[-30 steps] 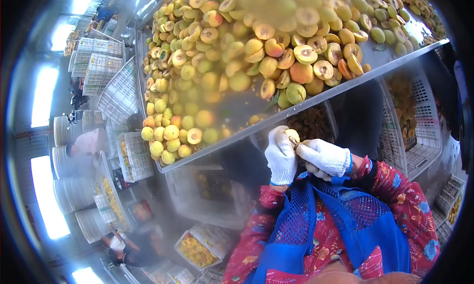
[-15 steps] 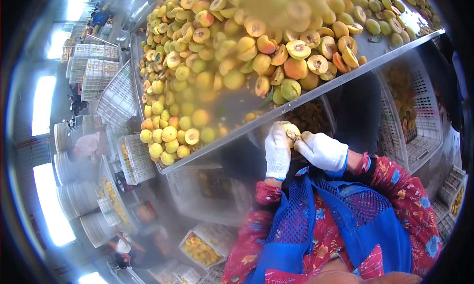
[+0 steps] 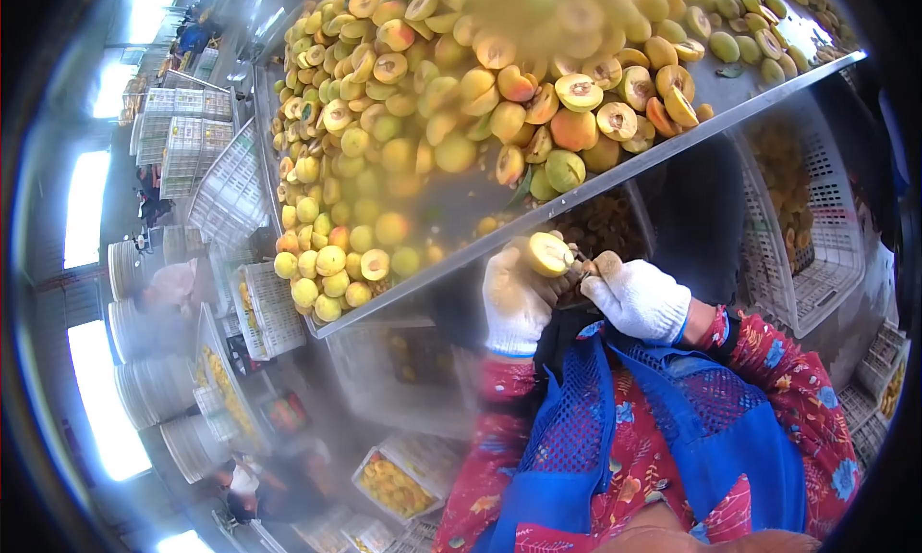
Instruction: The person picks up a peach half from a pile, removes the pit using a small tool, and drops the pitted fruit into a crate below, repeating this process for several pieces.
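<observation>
A pale yellow apricot half (image 3: 550,254) is pinched in the fingers of my left hand (image 3: 515,305), its cut face turned up. My right hand (image 3: 636,298), in a white knit glove like the left, is closed just to the right of the fruit. Something small and dark shows at its fingertips, too small to make out. Both hands are below the front edge of a metal table (image 3: 595,183). A big heap of halved apricots (image 3: 384,68) lies on this table, many with brown hollows or stones in their cut faces.
Under the table, a crate (image 3: 615,228) holds dark pieces. A white perforated crate (image 3: 816,236) with fruit stands at right. Another fruit-filled crate (image 3: 399,481) is at lower left. Stacked crates (image 3: 197,130) and round white tubs (image 3: 149,390) line the left side, with other people nearby.
My left hand has moved left and down with the apricot half, tilting its cut face into view. The right hand has shifted slightly right, and the hands are farther apart.
</observation>
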`<state>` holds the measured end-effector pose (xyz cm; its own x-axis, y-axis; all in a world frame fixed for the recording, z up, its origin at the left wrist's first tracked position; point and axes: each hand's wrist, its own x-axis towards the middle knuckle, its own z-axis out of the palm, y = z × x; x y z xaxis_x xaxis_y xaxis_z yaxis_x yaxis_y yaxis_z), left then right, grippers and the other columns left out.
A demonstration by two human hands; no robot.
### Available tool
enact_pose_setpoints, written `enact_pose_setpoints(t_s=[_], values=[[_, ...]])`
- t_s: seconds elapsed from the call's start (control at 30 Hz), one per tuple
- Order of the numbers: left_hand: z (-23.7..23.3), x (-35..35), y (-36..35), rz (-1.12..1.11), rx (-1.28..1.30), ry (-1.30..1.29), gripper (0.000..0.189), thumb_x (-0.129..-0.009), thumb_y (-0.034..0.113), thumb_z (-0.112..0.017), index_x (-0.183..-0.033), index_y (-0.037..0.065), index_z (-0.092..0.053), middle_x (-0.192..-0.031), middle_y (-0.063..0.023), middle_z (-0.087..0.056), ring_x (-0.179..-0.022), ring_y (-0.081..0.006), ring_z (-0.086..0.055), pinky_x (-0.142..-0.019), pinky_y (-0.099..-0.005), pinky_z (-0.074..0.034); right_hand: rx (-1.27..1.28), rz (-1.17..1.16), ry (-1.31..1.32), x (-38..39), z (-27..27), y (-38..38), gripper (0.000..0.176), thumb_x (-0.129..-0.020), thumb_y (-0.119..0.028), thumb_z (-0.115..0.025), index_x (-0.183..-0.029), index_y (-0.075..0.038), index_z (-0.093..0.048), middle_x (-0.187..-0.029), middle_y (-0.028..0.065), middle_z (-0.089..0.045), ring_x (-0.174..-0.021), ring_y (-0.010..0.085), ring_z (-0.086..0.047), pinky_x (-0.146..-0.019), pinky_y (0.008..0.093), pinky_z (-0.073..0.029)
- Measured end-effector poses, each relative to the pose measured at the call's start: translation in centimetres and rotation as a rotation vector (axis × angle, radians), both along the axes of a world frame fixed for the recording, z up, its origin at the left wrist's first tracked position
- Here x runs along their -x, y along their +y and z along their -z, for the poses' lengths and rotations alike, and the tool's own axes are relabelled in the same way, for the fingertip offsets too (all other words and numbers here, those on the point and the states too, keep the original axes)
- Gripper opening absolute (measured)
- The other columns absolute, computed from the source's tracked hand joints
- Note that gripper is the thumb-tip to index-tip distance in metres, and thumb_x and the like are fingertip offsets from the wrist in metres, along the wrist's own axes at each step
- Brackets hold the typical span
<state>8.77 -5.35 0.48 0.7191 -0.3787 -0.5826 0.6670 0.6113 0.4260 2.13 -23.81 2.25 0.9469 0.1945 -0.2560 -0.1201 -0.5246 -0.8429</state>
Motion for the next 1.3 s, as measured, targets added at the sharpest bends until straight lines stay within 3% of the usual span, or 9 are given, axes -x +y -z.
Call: enact_pose_setpoints(t_s=[0.5, 0.6, 0.7, 0.8, 0.93, 1.03, 1.13, 1.2, 1.3], values=[[0.3, 2.2, -3.0, -0.159, -0.394, -0.356, 0.03, -0.105, 0.032, -0.057, -0.118, 0.006, -0.048, -0.107, -0.0136, -0.062, -0.096, -0.0265, -0.067, -0.082, -0.044, -0.062, -0.144, 0.018, 0.07, 0.5, 0.2, 1.4, 0.036, -0.104, -0.032, -0.051, -0.102, 0.003, -0.058, -0.074, 0.0269, -0.064, -0.074, 0.0484, -0.065, -0.065, 0.0519, -0.053], [0.0, 2.6, -3.9, -0.168, -0.57, -0.428, 0.029, -0.106, 0.03, -0.055, -0.117, 0.004, -0.048, -0.109, -0.0136, -0.062, -0.097, -0.0251, -0.067, -0.086, -0.0419, -0.06, -0.233, 0.07, -0.105, 1.7, 5.0, 2.8, 0.041, -0.106, -0.039, -0.047, -0.102, 0.001, -0.057, -0.063, 0.019, -0.061, -0.055, 0.0375, -0.063, -0.053, 0.0443, -0.053], [1.6, 3.4, -4.6, -0.23, -0.659, -0.699, 0.035, -0.108, 0.032, -0.05, -0.123, 0.001, -0.048, -0.113, -0.0144, -0.062, -0.099, -0.0243, -0.066, -0.091, -0.0389, -0.057, -0.852, 0.104, 0.708, 0.1, -0.4, 0.4, 0.045, -0.108, -0.045, -0.045, -0.099, -0.003, -0.06, -0.067, 0.007, -0.06, -0.048, 0.0162, -0.058, -0.045, 0.0323, -0.049], [1.2, 3.1, -4.2, -0.111, -0.761, -0.889, 0.041, -0.109, 0.034, -0.045, -0.13, 0.0, -0.048, -0.116, -0.0154, -0.062, -0.103, -0.024, -0.066, -0.095, -0.0368, -0.054, -0.997, 0.093, 0.74, 0.0, 0.2, -0.3, 0.051, -0.106, -0.054, -0.044, -0.098, -0.005, -0.059, -0.064, 0.0008, -0.055, -0.044, 0.0094, -0.051, -0.038, 0.0283, -0.043], [2.6, 2.4, -2.6, 0.106, -0.384, -0.278, 0.044, -0.109, 0.039, -0.045, -0.124, -0.001, -0.056, -0.113, -0.0149, -0.064, -0.107, -0.0233, -0.066, -0.093, -0.0342, -0.054, -0.576, 0.118, 0.533, -0.1, 2.2, 0.6, 0.04, -0.108, -0.042, -0.038, -0.108, -0.006, -0.054, -0.059, 0.0021, -0.053, -0.039, 0.0098, -0.049, -0.034, 0.0244, -0.042], [2.1, 2.3, -3.5, 0.096, -0.606, -0.309, 0.043, -0.108, 0.039, -0.047, -0.106, -0.001, -0.063, -0.094, -0.0117, -0.067, -0.083, -0.0207, -0.069, -0.076, -0.0329, -0.057, -0.416, 0.014, 0.145, 0.5, 5.2, 1.7, 0.04, -0.108, -0.044, -0.038, -0.108, -0.006, -0.053, -0.059, 0.0007, -0.052, -0.039, 0.0107, -0.049, -0.034, 0.0253, -0.042], [1.6, 2.2, -4.1, 0.138, -0.799, -0.398, 0.043, -0.107, 0.037, -0.048, -0.097, -0.002, -0.066, -0.082, -0.0102, -0.067, -0.069, -0.0199, -0.068, -0.066, -0.0322, -0.055, -0.811, 0.069, 0.795, 0.3, 1.7, -0.2, 0.041, -0.107, -0.047, -0.041, -0.105, -0.007, -0.052, -0.058, -0.0003, -0.05, -0.04, 0.0105, -0.048, -0.034, 0.0255, -0.042], [1.0, 1.8, -4.1, 0.214, -0.912, -0.474, 0.044, -0.106, 0.036, -0.048, -0.095, -0.002, -0.066, -0.081, -0.0102, -0.068, -0.069, -0.0198, -0.068, -0.065, -0.0319, -0.055, -1.097, 0.088, 0.85, 0.9, 2.5, -1.0, 0.042, -0.106, -0.048, -0.048, -0.095, -0.009, -0.058, -0.06, -0.001, -0.052, -0.042, 0.0103, -0.049, -0.038, 0.0262, -0.043], [1.8, 0.6, -3.8, 0.422, -0.976, -0.469, 0.046, -0.106, 0.038, -0.05, -0.089, -0.002, -0.068, -0.075, -0.009, -0.068, -0.064, -0.0174, -0.065, -0.061, -0.0309, -0.053, -0.908, 0.103, 0.788, 1.2, 2.8, -0.7, 0.039, -0.105, -0.046, -0.054, -0.088, -0.011, -0.058, -0.058, -0.0015, -0.052, -0.04, 0.008, -0.049, -0.035, 0.0239, -0.042]])
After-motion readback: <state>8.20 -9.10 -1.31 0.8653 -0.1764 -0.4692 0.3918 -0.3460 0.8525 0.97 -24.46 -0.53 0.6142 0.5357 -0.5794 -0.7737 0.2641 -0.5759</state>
